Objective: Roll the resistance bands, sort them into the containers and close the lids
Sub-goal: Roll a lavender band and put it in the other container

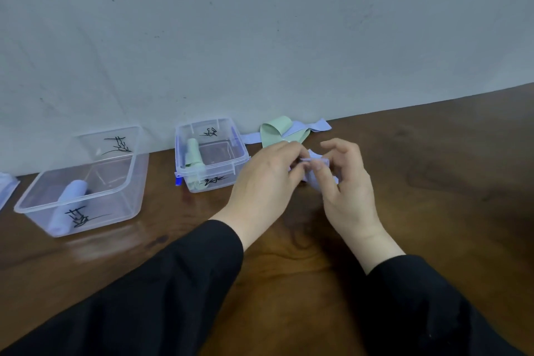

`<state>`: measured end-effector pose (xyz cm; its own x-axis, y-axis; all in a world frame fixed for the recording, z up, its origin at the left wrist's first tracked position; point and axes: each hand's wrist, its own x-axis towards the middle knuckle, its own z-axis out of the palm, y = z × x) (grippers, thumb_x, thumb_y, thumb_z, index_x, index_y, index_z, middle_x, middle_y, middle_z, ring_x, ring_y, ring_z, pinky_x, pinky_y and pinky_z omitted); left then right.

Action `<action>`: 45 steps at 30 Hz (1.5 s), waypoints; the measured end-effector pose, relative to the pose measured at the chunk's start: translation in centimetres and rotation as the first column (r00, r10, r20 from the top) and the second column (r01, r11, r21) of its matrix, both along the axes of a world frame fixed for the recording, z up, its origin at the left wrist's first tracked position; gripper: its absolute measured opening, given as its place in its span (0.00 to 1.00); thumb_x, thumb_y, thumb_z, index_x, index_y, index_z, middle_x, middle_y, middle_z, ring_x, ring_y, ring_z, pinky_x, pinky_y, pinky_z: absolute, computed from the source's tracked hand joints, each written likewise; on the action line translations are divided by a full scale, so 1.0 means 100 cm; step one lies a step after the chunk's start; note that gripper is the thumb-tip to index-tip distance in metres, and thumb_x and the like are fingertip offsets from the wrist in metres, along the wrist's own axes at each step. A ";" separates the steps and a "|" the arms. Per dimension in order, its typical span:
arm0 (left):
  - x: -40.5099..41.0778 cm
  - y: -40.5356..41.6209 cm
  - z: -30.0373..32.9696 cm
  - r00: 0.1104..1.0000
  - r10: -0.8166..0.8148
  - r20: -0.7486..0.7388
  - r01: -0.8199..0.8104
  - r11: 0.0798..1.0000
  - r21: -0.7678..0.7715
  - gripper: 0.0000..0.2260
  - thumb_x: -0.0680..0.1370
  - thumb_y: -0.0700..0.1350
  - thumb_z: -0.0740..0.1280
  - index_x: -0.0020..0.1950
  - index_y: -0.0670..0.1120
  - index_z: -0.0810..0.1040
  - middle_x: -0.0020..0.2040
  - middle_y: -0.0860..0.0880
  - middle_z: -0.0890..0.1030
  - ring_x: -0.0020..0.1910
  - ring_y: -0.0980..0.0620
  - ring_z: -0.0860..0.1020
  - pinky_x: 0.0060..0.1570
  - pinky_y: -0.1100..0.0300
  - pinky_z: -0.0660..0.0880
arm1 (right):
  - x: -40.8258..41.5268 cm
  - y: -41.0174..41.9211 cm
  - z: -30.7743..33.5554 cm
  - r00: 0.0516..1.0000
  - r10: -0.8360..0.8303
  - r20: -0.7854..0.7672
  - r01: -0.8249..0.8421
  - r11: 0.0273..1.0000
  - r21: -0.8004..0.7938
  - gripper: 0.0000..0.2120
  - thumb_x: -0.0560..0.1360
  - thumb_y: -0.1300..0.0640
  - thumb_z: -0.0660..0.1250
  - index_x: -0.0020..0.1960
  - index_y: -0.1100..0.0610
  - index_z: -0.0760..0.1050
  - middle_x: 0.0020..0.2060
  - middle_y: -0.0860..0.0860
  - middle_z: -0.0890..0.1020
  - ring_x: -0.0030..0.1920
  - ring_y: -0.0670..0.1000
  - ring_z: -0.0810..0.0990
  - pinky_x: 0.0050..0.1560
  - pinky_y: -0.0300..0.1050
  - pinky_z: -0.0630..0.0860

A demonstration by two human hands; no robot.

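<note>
We pinch the thin lilac rubber band (316, 166) btwn left hand (268, 179) & right hand (345, 188), frame centre, to roll it tight. Matching lilac-roll clear plastic tub (81, 182) waits lower left, lid off.

1. Just right of centre, the left hand (268, 179) and right hand (346, 191) pinch a lilac band (316, 166) between them, apparently part-rolled.
2. At 12 o'clock from the hands, a loose green band (273, 131) and another lilac strip (318, 126) lie against the wall.
3. At 9 o'clock stands an open box (239, 157) holding a green roll (193, 153).
4. Further toward 8 o'clock, a bigger box (135, 182) holds a lilac roll (69, 202).
</note>
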<state>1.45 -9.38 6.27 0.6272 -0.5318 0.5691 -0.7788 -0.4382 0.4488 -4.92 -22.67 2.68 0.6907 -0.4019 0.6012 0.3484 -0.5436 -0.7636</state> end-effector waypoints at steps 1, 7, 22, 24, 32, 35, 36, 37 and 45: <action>0.001 0.002 0.005 1.000 -0.006 -0.030 0.005 0.999 -0.034 0.02 0.79 0.46 0.66 0.46 0.52 0.77 0.39 0.56 0.76 0.38 0.55 0.72 0.40 0.56 0.73 | 0.000 0.000 0.000 0.999 0.027 -0.019 -0.027 1.000 0.008 0.12 0.77 0.52 0.70 0.57 0.40 0.71 0.40 0.47 0.79 0.43 0.46 0.79 0.44 0.35 0.74; -0.001 0.034 0.067 0.988 0.002 -0.156 -0.056 0.939 -0.339 0.05 0.79 0.48 0.68 0.44 0.49 0.78 0.33 0.53 0.75 0.30 0.59 0.68 0.31 0.67 0.66 | 0.006 0.007 -0.003 0.975 -0.048 -0.217 0.021 0.991 -0.129 0.12 0.78 0.54 0.69 0.37 0.53 0.72 0.37 0.49 0.72 0.38 0.49 0.70 0.36 0.38 0.65; 0.040 0.182 0.153 0.915 0.399 0.053 -0.390 0.912 -0.126 0.05 0.78 0.47 0.66 0.47 0.50 0.82 0.35 0.55 0.76 0.33 0.57 0.72 0.33 0.61 0.67 | -0.011 0.155 0.029 0.593 0.638 -0.492 -0.482 0.770 0.417 0.09 0.78 0.51 0.69 0.54 0.55 0.83 0.48 0.47 0.87 0.49 0.48 0.86 0.53 0.46 0.82; 0.049 0.195 0.135 0.907 0.418 0.046 -0.416 0.908 -0.055 0.05 0.78 0.47 0.66 0.48 0.50 0.82 0.38 0.54 0.79 0.37 0.54 0.75 0.38 0.59 0.71 | -0.015 0.166 0.025 0.524 0.647 -0.554 -0.497 0.761 0.417 0.12 0.78 0.49 0.69 0.51 0.58 0.83 0.46 0.47 0.87 0.47 0.47 0.86 0.51 0.44 0.82; 0.074 0.210 0.037 0.863 0.476 -0.167 -0.424 0.864 0.272 0.17 0.79 0.46 0.67 0.68 0.50 0.75 0.40 0.52 0.77 0.47 0.49 0.79 0.44 0.59 0.72 | -0.010 0.174 -0.006 0.807 -0.124 -0.577 -0.336 0.707 -0.622 0.20 0.75 0.31 0.56 0.38 0.46 0.70 0.35 0.43 0.74 0.38 0.44 0.73 0.39 0.38 0.69; 0.047 0.215 0.013 0.859 0.496 -0.126 -0.467 0.860 0.205 0.11 0.80 0.47 0.65 0.62 0.51 0.78 0.41 0.52 0.81 0.43 0.52 0.79 0.44 0.57 0.77 | -0.004 0.164 -0.016 0.803 -0.089 -0.590 -0.331 0.756 -0.565 0.18 0.76 0.32 0.57 0.57 0.41 0.73 0.52 0.36 0.74 0.54 0.41 0.72 0.58 0.41 0.70; 0.030 0.220 0.005 0.866 0.486 -0.119 -0.469 0.871 0.148 0.09 0.80 0.47 0.65 0.59 0.51 0.80 0.42 0.52 0.81 0.43 0.53 0.80 0.45 0.57 0.78 | -0.003 0.163 -0.017 0.790 -0.056 -0.610 -0.344 0.784 -0.518 0.20 0.76 0.33 0.58 0.63 0.41 0.72 0.56 0.35 0.74 0.58 0.41 0.72 0.62 0.41 0.69; 0.014 0.226 -0.004 0.880 0.463 -0.106 -0.453 0.885 0.110 0.07 0.80 0.47 0.66 0.57 0.51 0.81 0.43 0.53 0.82 0.43 0.54 0.80 0.46 0.57 0.78 | -0.003 0.163 -0.016 0.778 -0.031 -0.628 -0.353 0.805 -0.478 0.22 0.77 0.34 0.58 0.67 0.42 0.70 0.60 0.35 0.74 0.62 0.41 0.71 0.66 0.40 0.67; -0.023 0.249 -0.053 0.907 0.395 -0.146 -0.328 0.879 0.346 0.17 0.81 0.54 0.60 0.70 0.56 0.73 0.65 0.60 0.76 0.64 0.61 0.71 0.62 0.71 0.60 | 0.011 0.183 -0.013 0.714 0.056 -0.697 -0.478 0.767 -0.428 0.29 0.80 0.37 0.55 0.78 0.44 0.58 0.76 0.41 0.63 0.77 0.41 0.56 0.76 0.40 0.46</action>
<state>-0.80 15.50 0.95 0.8938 -0.3710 0.2519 -0.4437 -0.8128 0.3775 -3.84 -4.42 1.38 0.9928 0.1146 0.0359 0.1185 -0.8856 -0.4491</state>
